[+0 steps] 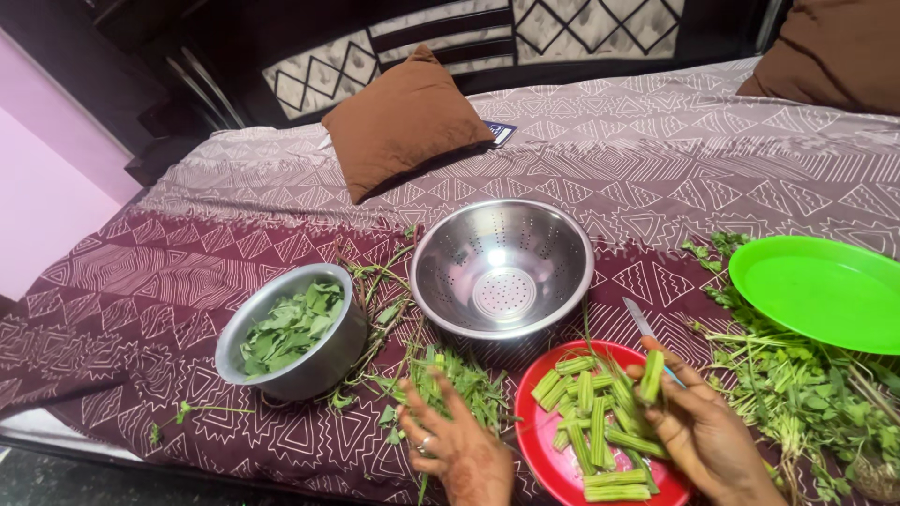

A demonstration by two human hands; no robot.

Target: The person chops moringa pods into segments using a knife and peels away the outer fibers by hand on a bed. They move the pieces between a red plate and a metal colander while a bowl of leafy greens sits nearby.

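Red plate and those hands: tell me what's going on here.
A person sits at a bed covered with a patterned spread. The right hand holds a cut green drumstick piece and a knife over the red plate of similar pieces. The left hand rests on leafy stems. A steel bowl holds picked leaves; the colander is empty.

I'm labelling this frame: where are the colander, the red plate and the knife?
colander (553,245), head view, inner wall.
red plate (542,448), head view, bare left rim.
knife (639,319), head view, blade.

Home bedroom, probably: bed (656,159) under patterned maroon spread, brown cushions (403,122) near far edge, dark patterned headboard (487,37), pink wall (37,197) at left.
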